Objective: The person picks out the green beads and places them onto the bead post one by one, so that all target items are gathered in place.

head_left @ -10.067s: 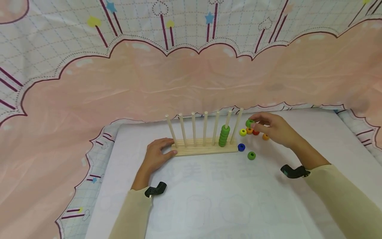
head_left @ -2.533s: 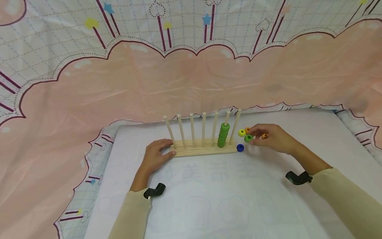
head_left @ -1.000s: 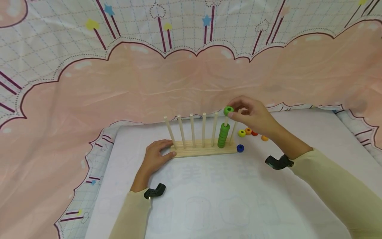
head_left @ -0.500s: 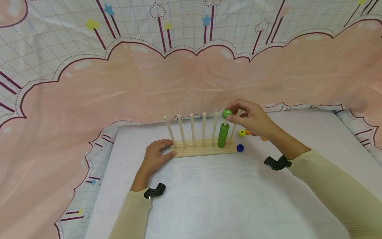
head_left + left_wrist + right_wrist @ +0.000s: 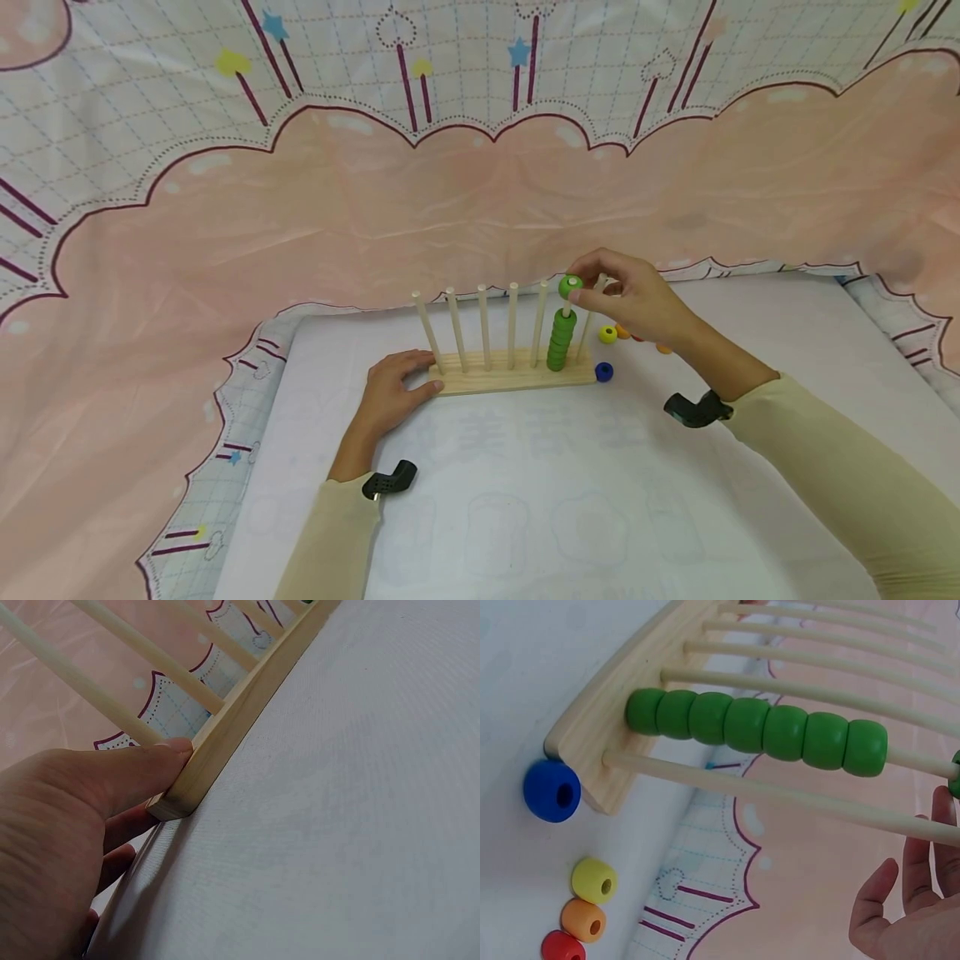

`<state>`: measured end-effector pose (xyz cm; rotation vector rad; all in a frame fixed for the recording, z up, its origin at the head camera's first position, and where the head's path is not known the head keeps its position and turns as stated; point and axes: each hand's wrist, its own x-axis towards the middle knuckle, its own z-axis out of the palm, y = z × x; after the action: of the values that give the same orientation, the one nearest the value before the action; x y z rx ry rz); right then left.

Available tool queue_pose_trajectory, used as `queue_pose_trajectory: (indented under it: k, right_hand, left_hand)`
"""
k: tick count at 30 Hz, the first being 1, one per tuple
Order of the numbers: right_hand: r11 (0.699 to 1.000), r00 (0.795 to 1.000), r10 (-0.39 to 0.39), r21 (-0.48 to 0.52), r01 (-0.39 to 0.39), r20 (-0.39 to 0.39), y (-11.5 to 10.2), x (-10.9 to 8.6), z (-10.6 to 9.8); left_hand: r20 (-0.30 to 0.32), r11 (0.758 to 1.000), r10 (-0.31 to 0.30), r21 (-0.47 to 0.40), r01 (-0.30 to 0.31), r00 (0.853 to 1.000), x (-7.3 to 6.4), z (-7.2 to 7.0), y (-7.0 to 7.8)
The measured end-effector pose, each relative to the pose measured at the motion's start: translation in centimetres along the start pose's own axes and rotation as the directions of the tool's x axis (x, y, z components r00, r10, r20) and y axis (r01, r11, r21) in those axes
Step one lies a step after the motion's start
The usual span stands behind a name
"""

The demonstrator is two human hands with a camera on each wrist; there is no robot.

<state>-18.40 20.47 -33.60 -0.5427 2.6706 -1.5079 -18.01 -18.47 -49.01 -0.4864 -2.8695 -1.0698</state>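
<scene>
A wooden rack (image 5: 510, 380) with a row of upright pegs stands on the white table. My left hand (image 5: 393, 387) grips its left end; in the left wrist view the thumb (image 5: 161, 761) lies on the base's top edge, fingers behind and below. With thumb and fingertips, my right hand (image 5: 637, 296) pinches a green bead (image 5: 568, 287) at the top of the second peg from the right. The peg's tip shows in the bead's hole. Below, a stack of several green beads (image 5: 746, 724) fills most of that peg, a short gap under the pinched one. The other pegs are bare.
A blue bead (image 5: 603, 372) sits at the rack's right end. Behind it lie a yellow bead (image 5: 607, 334), an orange bead (image 5: 583, 920) and a red bead (image 5: 562, 946), with another orange bead (image 5: 664, 348) partly behind the right wrist. A patterned pink cloth (image 5: 450, 208) hangs behind the table.
My right hand has picked up the green bead from the table, carried it left and lowered it onto the peg's tip. The green stack is taller than ten seconds ago. My left hand stays put.
</scene>
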Motion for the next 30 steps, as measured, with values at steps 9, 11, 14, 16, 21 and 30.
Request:
queue_pose_trajectory:
  k: [9,11,14,16,21,30]
  right_hand:
    - [1.0,1.0,0.006,-0.012,-0.006,-0.003,0.1,0.1,0.0]
    - [1.0,1.0,0.006,-0.012,-0.006,-0.002,0.1,0.1,0.0]
    - [1.0,1.0,0.007,-0.02,-0.007,-0.003,0.1,0.1,0.0]
    - [1.0,1.0,0.005,-0.024,-0.005,-0.005,0.1,0.2,-0.1]
    - [1.0,1.0,0.005,-0.03,-0.005,-0.008,0.2,0.1,-0.1]
    - [0.992,0.999,0.033,-0.121,-0.037,-0.038,0.9,-1.0,-0.8]
  left_hand:
    - [0.004,1.0,-0.009,0.009,0.009,1.0,0.0,0.1,-0.1]
    - [0.004,1.0,-0.008,0.007,0.008,1.0,0.1,0.2,-0.1]
    - [0.0,1.0,-0.005,0.003,0.005,1.0,0.1,0.2,-0.2]
    - [-0.003,1.0,-0.001,0.002,0.001,1.0,0.1,0.2,-0.2]
    - [-0.01,1.0,0.006,0.002,-0.006,1.0,0.0,0.3,-0.3]
    - [-0.002,1.0,-0.001,0.001,0.001,1.0,-0.1,0.1,-0.1]
